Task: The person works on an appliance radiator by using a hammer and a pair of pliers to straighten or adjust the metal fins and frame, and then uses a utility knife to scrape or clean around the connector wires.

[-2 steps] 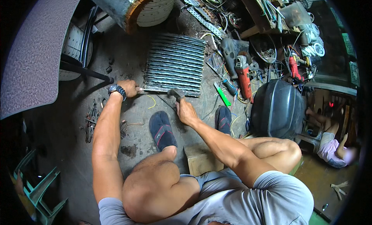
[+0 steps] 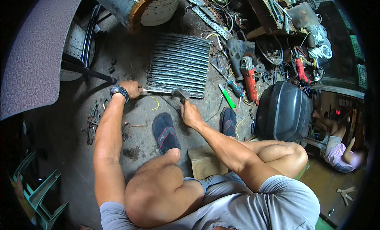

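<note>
Along the near edge of the ridged panel (image 2: 180,63), the left hand (image 2: 131,88) grips a slim metal rod (image 2: 159,91), and the right hand (image 2: 191,114) wraps its fingers round a hammer (image 2: 182,94), head beside that edge — touching the rod or not, unclear. Should the rod slip, the hammer could glance — denting ridges or catching the left hand.

Panel (image 2: 180,65) on floor (image 2: 73,154), drum (image 2: 114,8) behind. Hammer (image 2: 181,94) at panel's nr edge. To R: knife (image 2: 227,96), then screwdriver (image 2: 235,88), then grinder (image 2: 249,79). Box (image 2: 283,111) R of grinder & closer in.
</note>
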A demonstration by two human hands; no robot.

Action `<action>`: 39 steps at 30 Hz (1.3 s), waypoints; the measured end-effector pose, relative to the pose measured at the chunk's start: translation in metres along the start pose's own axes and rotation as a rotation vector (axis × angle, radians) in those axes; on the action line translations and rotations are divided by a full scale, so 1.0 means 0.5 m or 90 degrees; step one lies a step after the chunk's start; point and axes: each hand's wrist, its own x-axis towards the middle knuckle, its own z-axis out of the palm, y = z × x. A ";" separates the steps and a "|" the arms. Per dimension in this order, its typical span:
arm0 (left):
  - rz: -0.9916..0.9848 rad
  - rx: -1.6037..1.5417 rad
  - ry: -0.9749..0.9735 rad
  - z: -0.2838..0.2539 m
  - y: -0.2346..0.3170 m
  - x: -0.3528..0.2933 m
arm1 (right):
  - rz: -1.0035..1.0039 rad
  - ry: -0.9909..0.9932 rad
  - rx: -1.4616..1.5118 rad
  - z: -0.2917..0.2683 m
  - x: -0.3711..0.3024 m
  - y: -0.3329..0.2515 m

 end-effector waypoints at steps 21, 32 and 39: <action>0.005 0.009 0.099 0.032 -0.065 -0.014 | -0.055 0.112 0.011 0.006 0.024 -0.034; 0.060 0.025 0.214 0.056 -0.082 -0.020 | -0.028 0.056 0.028 0.022 0.018 -0.021; 0.021 0.029 0.175 0.065 -0.094 -0.013 | -0.121 0.079 -0.021 0.024 0.019 -0.042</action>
